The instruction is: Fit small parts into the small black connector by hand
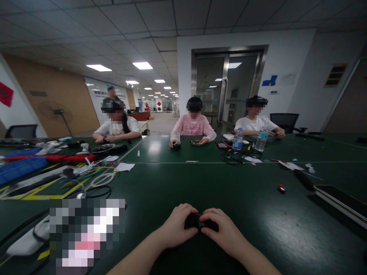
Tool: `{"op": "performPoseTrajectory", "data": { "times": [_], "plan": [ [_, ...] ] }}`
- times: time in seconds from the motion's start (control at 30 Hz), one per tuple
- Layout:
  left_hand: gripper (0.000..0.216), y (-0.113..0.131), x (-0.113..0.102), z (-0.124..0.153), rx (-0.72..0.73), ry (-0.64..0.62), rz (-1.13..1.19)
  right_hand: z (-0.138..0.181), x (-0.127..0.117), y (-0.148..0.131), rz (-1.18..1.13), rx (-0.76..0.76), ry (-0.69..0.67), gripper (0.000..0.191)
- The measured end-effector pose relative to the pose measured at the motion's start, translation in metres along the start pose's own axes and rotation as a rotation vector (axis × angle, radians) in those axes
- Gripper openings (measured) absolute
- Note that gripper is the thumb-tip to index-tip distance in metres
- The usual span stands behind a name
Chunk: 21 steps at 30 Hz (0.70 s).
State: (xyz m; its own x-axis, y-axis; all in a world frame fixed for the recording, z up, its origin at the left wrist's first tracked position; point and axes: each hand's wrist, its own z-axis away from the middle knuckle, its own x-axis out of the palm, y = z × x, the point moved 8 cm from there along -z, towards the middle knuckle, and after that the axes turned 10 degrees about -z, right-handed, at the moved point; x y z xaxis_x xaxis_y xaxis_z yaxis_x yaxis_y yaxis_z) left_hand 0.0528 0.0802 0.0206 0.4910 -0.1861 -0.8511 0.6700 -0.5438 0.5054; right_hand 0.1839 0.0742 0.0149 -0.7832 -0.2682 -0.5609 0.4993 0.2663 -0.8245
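Note:
Both of my hands meet over the near middle of the dark green table (160,183). My left hand (179,225) is closed around the left side of a small black object (196,220). From the other side, my right hand (220,229) grips the same object, with thumb and fingers curled over it. Its exact kind cannot be made out, since my fingers cover most of it. It sits low, close to the tabletop; whether it touches the surface I cannot tell.
Cables (101,179), a blue tray (23,170) and a white power strip (28,238) crowd the left. A small red item (281,188) and a flat dark device (344,202) lie at right. Water bottles (237,139) stand farther back. Several people sit across the table.

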Motion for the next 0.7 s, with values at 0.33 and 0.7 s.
{"op": "performPoseTrajectory", "data": {
  "times": [0.33, 0.7],
  "plan": [
    [0.037, 0.0008, 0.0, -0.0012, 0.011, 0.01, -0.017, -0.0007, -0.0017, 0.0017, -0.039, -0.012, 0.027, 0.025],
    [0.036, -0.001, 0.0, -0.0006, 0.007, 0.012, -0.01, 0.0003, -0.0087, 0.0004, -0.154, -0.053, 0.084, 0.023]
  ]
}}
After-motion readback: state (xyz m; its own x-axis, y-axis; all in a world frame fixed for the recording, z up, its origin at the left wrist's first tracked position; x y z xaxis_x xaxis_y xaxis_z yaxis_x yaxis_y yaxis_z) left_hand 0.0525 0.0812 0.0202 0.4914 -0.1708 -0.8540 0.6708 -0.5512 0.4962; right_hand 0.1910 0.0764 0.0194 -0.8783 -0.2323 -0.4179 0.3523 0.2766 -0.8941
